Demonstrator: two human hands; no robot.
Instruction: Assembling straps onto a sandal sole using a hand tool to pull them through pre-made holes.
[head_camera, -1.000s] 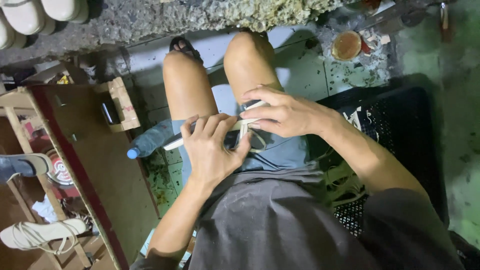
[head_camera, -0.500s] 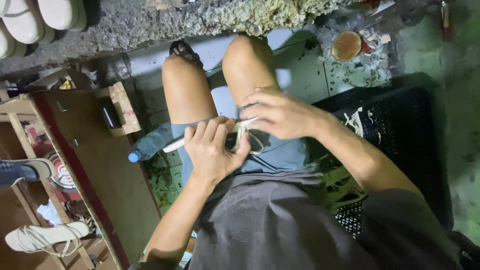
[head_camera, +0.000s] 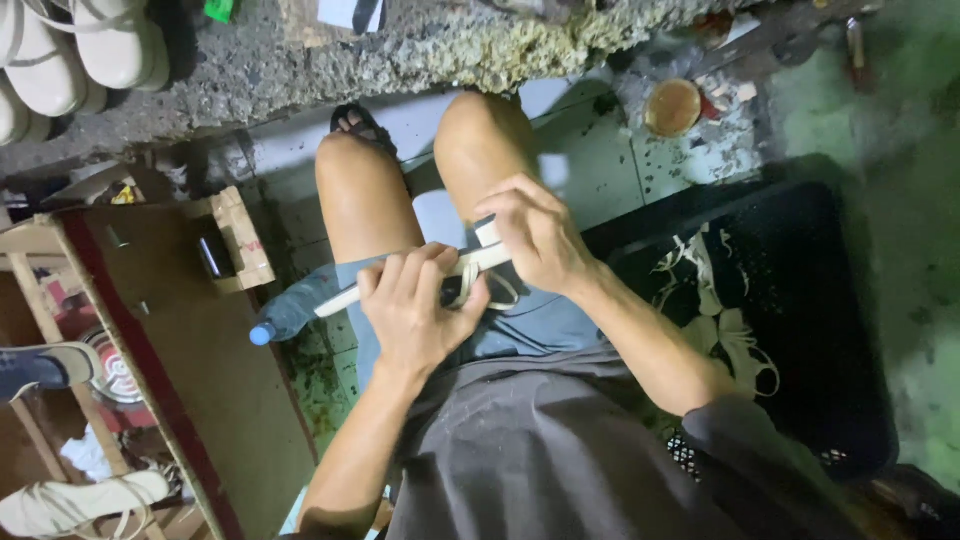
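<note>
I sit with bare knees apart and look down at my lap. My left hand lies across a flat cream sandal sole and grips it over my thighs; the sole's end sticks out to the left. My right hand pinches a cream strap at the sole's other end. Thin loops of strap hang below between the two hands. Most of the sole is hidden under my fingers.
A black plastic crate with cream straps inside stands at my right. A plastic bottle with a blue cap lies by my left thigh. A wooden shelf with sandals is at left, a round tin lies ahead, and pale shoes rest on the stone ledge.
My right hand has lifted and shifted slightly away from the left, pulling the strap end up. The left hand keeps its hold on the sole.
</note>
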